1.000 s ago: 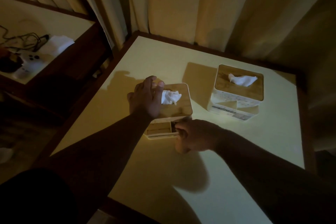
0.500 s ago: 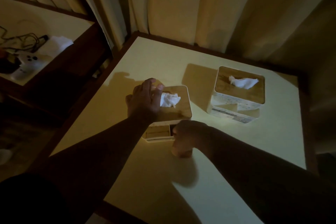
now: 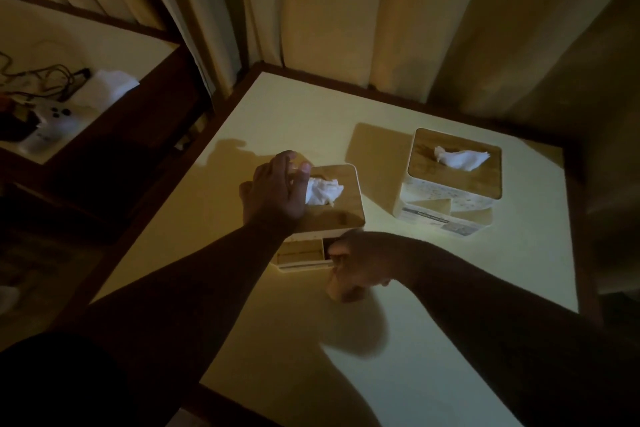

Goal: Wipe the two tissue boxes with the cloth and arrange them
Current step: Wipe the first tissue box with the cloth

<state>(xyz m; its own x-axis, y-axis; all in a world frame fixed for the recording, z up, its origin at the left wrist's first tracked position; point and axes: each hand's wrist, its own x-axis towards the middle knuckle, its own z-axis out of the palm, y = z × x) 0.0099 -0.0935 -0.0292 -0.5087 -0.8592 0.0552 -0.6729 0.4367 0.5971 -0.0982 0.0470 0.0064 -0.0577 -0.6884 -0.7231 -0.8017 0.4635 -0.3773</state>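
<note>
Two white tissue boxes with wooden lids stand on the pale yellow table (image 3: 433, 340). The near tissue box (image 3: 341, 215) has a crumpled tissue sticking out of its lid. My left hand (image 3: 277, 191) lies on the lid's left part, fingers curled over its far left edge. My right hand (image 3: 360, 262) is curled into a fist against the box's front face, and a pale bit of cloth (image 3: 341, 292) shows under it. The far tissue box (image 3: 453, 184) stands apart to the right, untouched.
Curtains hang close behind the table. The table has a dark wooden rim (image 3: 585, 236). To the left is a second, lower surface (image 3: 114, 45) with a white game controller (image 3: 48, 128), cables and a white cloth (image 3: 107, 87). A dark gap separates the two surfaces.
My right hand has slid a little to the left along the near box's front face. My left hand has stayed on the lid.
</note>
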